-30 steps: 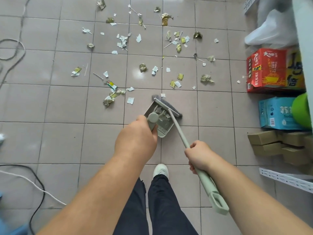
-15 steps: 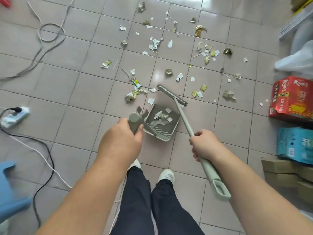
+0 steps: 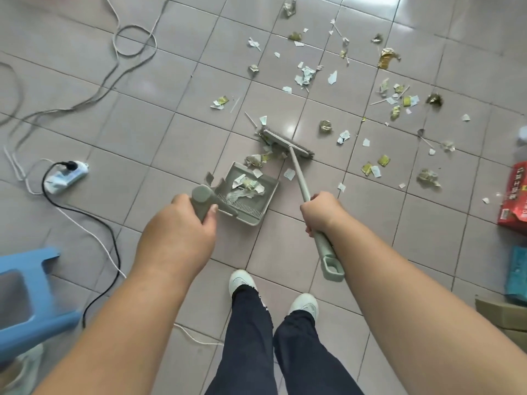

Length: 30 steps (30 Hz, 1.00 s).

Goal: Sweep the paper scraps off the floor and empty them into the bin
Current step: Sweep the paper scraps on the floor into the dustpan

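The dustpan (image 3: 251, 195) is set on the tiled floor (image 3: 142, 138), and its green handle is gripped by the left hand (image 3: 182, 235); most of that handle is hidden under the fingers. The broom (image 3: 299, 178) is held by the right hand (image 3: 320, 215), whose fingers are curled tight round the stick. The brush head is seen just past the open mouth of the dustpan. Some paper scraps (image 3: 248, 186) are already held in the pan. Many more are spread over the tiles farther off. A blue stool (image 3: 28, 295) is cut off at the left edge, and a red box (image 3: 514, 195) at the right edge. No bin can be seen.
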Tool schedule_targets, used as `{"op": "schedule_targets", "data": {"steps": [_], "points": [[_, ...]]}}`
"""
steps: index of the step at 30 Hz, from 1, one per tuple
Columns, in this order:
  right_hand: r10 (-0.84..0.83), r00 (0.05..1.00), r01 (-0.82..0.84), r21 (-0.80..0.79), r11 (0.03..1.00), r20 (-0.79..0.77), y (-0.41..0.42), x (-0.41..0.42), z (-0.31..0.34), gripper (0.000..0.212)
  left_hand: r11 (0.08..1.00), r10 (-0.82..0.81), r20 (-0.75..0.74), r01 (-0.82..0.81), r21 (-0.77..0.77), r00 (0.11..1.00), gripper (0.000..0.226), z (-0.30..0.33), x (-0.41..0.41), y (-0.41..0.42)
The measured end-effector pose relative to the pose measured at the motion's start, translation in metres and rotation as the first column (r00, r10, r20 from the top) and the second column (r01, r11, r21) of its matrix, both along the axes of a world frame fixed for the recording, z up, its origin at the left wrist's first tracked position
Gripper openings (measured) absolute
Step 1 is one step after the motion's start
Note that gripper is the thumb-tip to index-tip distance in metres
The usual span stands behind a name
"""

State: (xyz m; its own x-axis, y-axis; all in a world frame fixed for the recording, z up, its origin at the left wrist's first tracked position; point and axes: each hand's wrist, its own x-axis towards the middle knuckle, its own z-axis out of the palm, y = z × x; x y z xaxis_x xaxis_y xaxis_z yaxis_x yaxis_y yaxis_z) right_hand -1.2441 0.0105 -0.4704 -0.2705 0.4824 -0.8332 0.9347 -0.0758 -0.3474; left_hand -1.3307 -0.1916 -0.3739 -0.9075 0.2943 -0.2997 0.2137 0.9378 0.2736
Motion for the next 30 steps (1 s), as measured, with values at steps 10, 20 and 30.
{"op": "schedule_targets", "data": {"steps": [10, 20, 30], "points": [[0.205, 0.97, -0.197, -0.074, 0.978, 0.131, -0.042, 0.002, 0.028, 0.014, 1.0, -0.006, 0.046, 0.005, 0.021, 0.999, 0.033, -0.004, -0.048, -0.002], [0.151, 0.986, -0.152, 0.015, 0.988, 0.068, -0.019, -0.065, 0.039, 0.015, 0.996, -0.088, 0.064, 0.087, 0.008, 0.994, 0.03, -0.003, -0.062, 0.019], [0.234, 0.961, -0.218, -0.117, 0.969, 0.146, -0.038, -0.038, 0.049, 0.022, 0.992, -0.124, 0.051, 0.123, 0.019, 0.991, 0.03, -0.004, -0.064, 0.026]]}}
